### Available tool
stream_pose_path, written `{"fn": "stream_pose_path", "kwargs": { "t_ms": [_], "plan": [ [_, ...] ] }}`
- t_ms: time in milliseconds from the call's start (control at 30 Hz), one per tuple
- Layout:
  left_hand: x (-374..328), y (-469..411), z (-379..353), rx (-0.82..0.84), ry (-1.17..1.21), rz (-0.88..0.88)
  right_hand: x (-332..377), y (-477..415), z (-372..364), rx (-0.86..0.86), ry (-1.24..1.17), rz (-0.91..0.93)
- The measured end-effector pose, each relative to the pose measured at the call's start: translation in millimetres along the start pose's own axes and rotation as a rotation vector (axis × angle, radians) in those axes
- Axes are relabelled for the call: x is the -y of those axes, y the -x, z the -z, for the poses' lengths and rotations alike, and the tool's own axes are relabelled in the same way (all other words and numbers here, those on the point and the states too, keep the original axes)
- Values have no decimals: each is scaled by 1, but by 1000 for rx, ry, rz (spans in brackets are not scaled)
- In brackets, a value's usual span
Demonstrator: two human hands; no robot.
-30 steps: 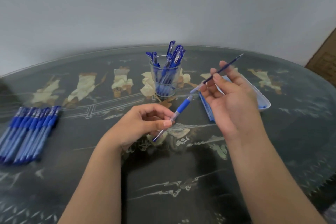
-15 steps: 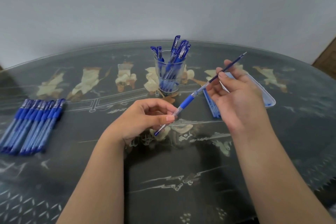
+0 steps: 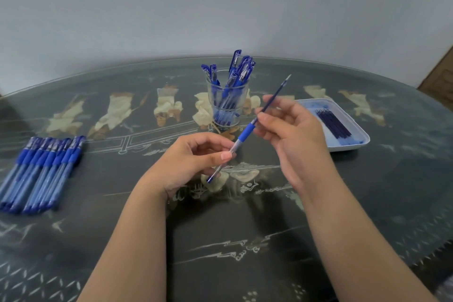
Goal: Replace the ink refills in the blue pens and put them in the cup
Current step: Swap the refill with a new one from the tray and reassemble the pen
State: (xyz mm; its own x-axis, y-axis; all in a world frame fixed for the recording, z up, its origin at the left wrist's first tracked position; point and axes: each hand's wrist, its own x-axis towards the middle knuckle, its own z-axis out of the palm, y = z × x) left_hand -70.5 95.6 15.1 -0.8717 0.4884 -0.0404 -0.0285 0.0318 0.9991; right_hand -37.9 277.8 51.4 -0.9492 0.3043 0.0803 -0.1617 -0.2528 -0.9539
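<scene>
The left grip (image 3: 196, 158) pinches the pen barrel (image 3: 244, 135) above the bench (image 3: 245, 240) centre; the right grip (image 3: 291, 135) pinches the refill (image 3: 274, 95) jutting from it toward 1 o'clock. The cup (image 3: 226, 108) stands at 12 o'clock, tray (image 3: 349, 147) at 2, loose pens (image 3: 41, 171) at 9.

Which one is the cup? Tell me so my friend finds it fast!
Look at the dark round table. Toward its far side, in the middle, stands a clear glass cup. It alone holds pens standing up; the other pens lie flat at the left.
</scene>
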Motion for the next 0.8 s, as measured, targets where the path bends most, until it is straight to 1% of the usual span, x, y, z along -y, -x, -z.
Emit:
{"fn": "stream_pose_path", "kwargs": {
  "t_ms": [67,133,300,400,667,800],
  "plan": [
    [0,0,1,-19,14,-9,-5,1,-4,11,74,15],
    [1,0,1,-29,49,-15,-7,1,-7,13,79,19],
    [1,0,1,-19,73,-50,-11,3,-11,29,212,100],
    [3,0,2,-34,101,-63,-10,5,-14,71,190,82],
    [3,-1,1,-31,100,-87,-7,7,-15,53,102,87],
    [4,-1,3,-68,81,-91,-11,6,-15,101,126,79]
  ]
}}
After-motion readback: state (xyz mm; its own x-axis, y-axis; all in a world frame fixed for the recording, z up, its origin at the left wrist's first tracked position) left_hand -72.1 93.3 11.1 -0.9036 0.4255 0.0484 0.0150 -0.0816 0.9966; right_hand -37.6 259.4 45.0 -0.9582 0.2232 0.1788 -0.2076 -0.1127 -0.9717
